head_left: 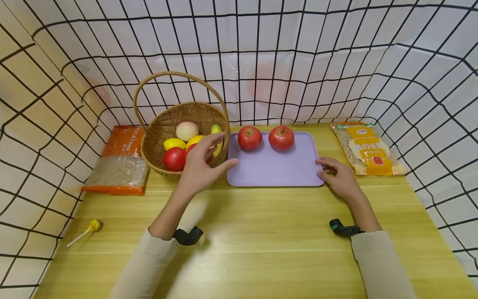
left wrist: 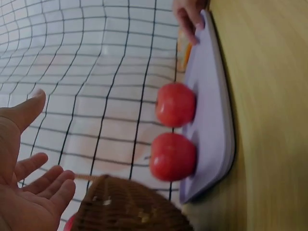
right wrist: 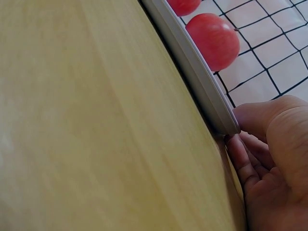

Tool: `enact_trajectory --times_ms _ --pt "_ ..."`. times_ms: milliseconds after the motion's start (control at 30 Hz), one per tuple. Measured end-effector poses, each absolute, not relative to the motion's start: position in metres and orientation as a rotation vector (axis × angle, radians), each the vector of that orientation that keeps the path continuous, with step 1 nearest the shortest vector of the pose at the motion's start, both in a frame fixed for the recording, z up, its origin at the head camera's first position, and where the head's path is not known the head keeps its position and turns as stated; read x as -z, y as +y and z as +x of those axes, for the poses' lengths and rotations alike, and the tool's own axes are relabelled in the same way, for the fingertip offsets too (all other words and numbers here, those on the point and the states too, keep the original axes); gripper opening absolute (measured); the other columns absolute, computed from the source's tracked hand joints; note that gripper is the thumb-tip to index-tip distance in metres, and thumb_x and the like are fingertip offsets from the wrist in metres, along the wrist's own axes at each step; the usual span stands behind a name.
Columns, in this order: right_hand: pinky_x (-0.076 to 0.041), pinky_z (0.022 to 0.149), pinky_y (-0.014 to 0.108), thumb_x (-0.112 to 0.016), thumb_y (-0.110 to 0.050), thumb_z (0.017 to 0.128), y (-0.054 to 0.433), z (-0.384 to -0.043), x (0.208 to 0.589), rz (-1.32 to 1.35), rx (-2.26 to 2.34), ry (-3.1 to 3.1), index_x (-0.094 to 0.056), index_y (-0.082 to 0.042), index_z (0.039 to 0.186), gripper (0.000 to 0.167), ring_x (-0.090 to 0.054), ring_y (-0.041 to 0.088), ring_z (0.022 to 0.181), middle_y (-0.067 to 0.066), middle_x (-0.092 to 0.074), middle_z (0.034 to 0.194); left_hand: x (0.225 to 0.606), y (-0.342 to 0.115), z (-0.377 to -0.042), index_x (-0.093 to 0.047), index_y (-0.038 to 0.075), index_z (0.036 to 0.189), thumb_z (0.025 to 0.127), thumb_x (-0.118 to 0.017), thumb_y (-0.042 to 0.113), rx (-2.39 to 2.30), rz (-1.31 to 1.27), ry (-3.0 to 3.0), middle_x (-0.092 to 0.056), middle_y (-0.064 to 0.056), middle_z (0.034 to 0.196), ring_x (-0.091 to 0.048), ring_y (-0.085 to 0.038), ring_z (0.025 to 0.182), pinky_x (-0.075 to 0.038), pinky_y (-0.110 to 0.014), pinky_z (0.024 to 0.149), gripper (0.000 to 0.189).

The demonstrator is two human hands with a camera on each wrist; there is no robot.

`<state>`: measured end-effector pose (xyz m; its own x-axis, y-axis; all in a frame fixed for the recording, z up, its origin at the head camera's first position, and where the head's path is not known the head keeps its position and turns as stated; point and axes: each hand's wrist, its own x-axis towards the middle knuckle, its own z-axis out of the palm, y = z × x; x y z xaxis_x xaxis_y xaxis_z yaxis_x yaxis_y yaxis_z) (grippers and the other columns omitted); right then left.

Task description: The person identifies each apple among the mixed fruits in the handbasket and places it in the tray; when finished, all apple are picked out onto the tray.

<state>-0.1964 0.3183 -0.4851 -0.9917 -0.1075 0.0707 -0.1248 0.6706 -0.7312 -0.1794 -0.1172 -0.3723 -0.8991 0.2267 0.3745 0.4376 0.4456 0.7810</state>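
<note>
Two red apples, a left one (head_left: 249,138) and a right one (head_left: 281,138), sit along the back of a light purple tray (head_left: 276,172). My right hand (head_left: 339,177) pinches the tray's right edge, thumb (right wrist: 257,118) on the rim and fingers curled beside and beneath it. Above the right front of a wicker basket (head_left: 153,141) hovers my left hand (head_left: 199,166), empty, thumb and fingers spread apart. Inside the basket lie a red fruit (head_left: 174,159), a yellow lemon (head_left: 174,144), a pale peach (head_left: 187,131) and a banana (head_left: 216,129); the hand partly hides other fruit.
Left of the basket lies an orange-topped bag (head_left: 119,162). A yellow bag of grain (head_left: 367,149) is at the back right. Near the table's left edge there is a lollipop (head_left: 89,228). The basket's tall handle (head_left: 179,74) arches up before the grid-patterned cloth (head_left: 276,62).
</note>
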Motion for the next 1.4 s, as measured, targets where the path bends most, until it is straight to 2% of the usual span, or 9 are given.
enact_trajectory --times_ms 167,300,567,800,900,1133,1400 --pt "-0.041 0.081 0.002 -0.064 -0.02 0.104 0.317 -0.194 0.483 0.182 -1.28 -2.864 -0.061 -0.005 0.141 0.041 -0.054 0.017 0.106 0.02 -0.052 0.152 0.37 -0.133 -0.178 -0.058 0.021 0.144 0.078 -0.091 0.041 1.381 -0.548 -2.461 -0.059 0.004 0.144 -0.055 -0.013 0.134 -0.048 -0.039 0.113 0.077" --pt "-0.041 0.081 0.001 -0.064 -0.02 0.103 0.316 -0.195 0.482 0.179 -1.284 -2.866 -0.061 -0.004 0.142 0.041 -0.054 0.02 0.107 0.02 -0.051 0.152 0.37 -0.143 -0.178 -0.058 0.02 0.144 0.077 -0.092 0.04 1.359 -0.527 -2.466 -0.058 0.002 0.144 -0.055 -0.016 0.134 -0.047 -0.04 0.113 0.077" --pt "-0.04 0.081 0.001 -0.063 -0.018 0.103 0.318 -0.196 0.482 0.192 -1.249 -2.86 -0.062 -0.006 0.141 0.039 -0.053 0.016 0.105 0.018 -0.053 0.152 0.367 -0.163 -0.176 -0.063 0.022 0.139 0.076 -0.092 0.041 1.226 -0.486 -2.493 -0.06 0.0 0.143 -0.058 -0.023 0.128 -0.059 -0.049 0.094 0.072" --pt "-0.04 0.081 0.001 -0.064 -0.018 0.103 0.318 -0.197 0.484 0.187 -1.254 -2.861 -0.062 -0.006 0.141 0.039 -0.053 0.018 0.106 0.018 -0.052 0.153 0.366 -0.176 -0.176 -0.066 0.021 0.134 0.077 -0.091 0.043 1.159 -0.476 -2.554 -0.061 -0.001 0.141 -0.058 -0.032 0.128 -0.058 -0.053 0.093 0.066" --pt "-0.041 0.081 0.001 -0.064 -0.019 0.103 0.318 -0.197 0.485 0.187 -1.25 -2.861 -0.063 -0.006 0.141 0.039 -0.053 0.018 0.106 0.018 -0.052 0.152 0.368 -0.181 -0.177 -0.066 0.02 0.133 0.078 -0.089 0.046 1.127 -0.448 -2.598 -0.061 -0.002 0.141 -0.058 -0.032 0.125 -0.058 -0.054 0.091 0.065" --pt "-0.042 0.08 0.002 -0.064 -0.018 0.103 0.317 -0.197 0.486 0.187 -1.254 -2.851 -0.063 -0.007 0.14 0.039 -0.054 0.018 0.105 0.018 -0.053 0.151 0.369 -0.188 -0.182 -0.061 0.021 0.139 0.08 -0.084 0.054 1.077 -0.365 -2.723 -0.062 -0.006 0.138 -0.061 -0.029 0.109 -0.057 -0.052 0.086 0.072" --pt "-0.042 0.08 0.002 -0.064 -0.018 0.103 0.318 -0.198 0.487 0.187 -1.253 -2.845 -0.064 -0.007 0.139 0.039 -0.054 0.019 0.104 0.018 -0.054 0.151 0.365 -0.188 -0.188 -0.054 0.017 0.149 0.085 -0.073 0.066 1.044 -0.277 -2.898 -0.061 -0.013 0.141 -0.061 -0.033 0.12 -0.056 -0.054 0.095 0.083"
